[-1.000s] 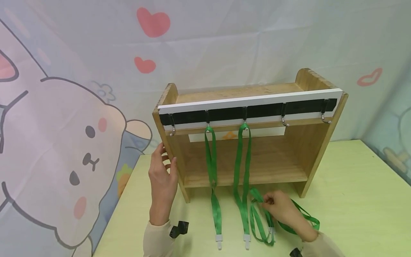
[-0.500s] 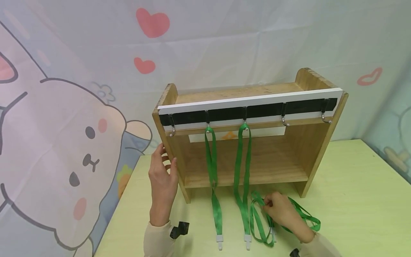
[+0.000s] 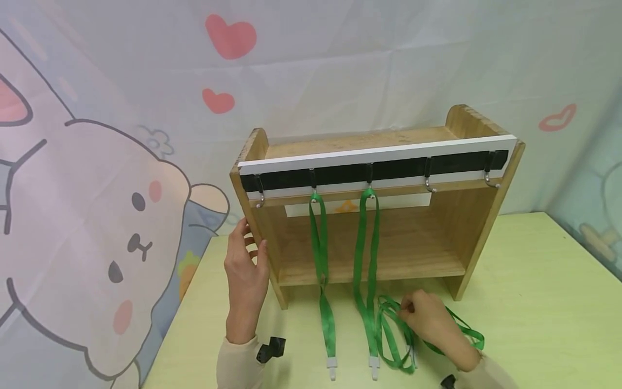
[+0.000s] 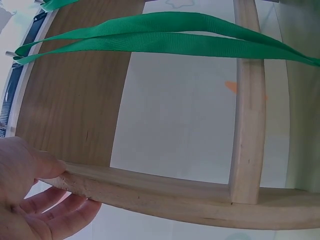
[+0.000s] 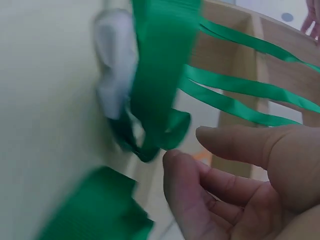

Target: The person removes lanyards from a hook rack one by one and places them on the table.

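Note:
My left hand [image 3: 246,275] grips the left side panel of a wooden shelf [image 3: 371,243]; the left wrist view shows its thumb [image 4: 47,165] on one face and the fingers curled on the other. Two green lanyards hang from hooks on the shelf's front rail: one lanyard [image 3: 319,248] on the second hook from the left, another lanyard [image 3: 360,254] on the middle hook. My right hand [image 3: 430,321] is at a loose green lanyard [image 3: 389,324] on the table. In the right wrist view its thumb and forefinger stand apart, the forefinger tip close to the green strap [image 5: 162,75].
A further green lanyard [image 3: 466,329] lies on the table [image 3: 544,302], partly behind the right wrist. The leftmost hook [image 3: 261,200] and the two right hooks, including the rightmost hook [image 3: 491,181], carry nothing. A printed cloth [image 3: 389,70] hangs behind.
The upper loop of the loose lanyard, raised near the right fingertips before, has sunk toward the table. The right hand has barely shifted. The left hand keeps its hold on the shelf.

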The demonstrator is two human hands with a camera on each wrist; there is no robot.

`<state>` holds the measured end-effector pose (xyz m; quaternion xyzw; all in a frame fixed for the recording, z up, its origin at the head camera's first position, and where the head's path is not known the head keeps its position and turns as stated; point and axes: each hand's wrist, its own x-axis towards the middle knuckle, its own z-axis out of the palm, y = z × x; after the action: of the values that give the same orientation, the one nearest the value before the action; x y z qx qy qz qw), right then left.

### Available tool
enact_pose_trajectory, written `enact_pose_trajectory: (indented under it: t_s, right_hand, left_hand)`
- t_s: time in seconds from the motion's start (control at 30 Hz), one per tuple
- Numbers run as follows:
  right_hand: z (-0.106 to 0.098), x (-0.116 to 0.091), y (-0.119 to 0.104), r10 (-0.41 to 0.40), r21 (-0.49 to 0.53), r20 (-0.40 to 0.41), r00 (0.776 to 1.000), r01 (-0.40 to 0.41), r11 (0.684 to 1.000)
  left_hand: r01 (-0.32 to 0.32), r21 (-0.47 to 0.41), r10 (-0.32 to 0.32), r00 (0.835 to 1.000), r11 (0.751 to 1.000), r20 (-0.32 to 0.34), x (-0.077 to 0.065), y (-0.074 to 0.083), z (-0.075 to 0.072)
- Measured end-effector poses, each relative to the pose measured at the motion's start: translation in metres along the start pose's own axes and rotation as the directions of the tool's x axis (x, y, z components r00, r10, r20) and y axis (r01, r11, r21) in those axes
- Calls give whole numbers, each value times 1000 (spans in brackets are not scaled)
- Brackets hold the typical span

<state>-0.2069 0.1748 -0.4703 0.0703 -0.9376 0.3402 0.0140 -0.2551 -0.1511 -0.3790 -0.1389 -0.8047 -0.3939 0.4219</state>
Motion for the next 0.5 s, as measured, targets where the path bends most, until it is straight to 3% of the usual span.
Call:
enact_pose_trajectory:
  t_s: [0.27, 0.5]
  right_hand:
    - [-22, -7, -12, -80, -10, -62, 995, 80, 997]
    - [-35, -6, -29, -197, -18, -202, 959, 197, 980]
  left_hand:
    - [-5, -9, 4, 1000, 1000, -4, -1, 0, 0]
    - [-16, -13, 16, 1000, 1000, -12, 0, -1, 0]
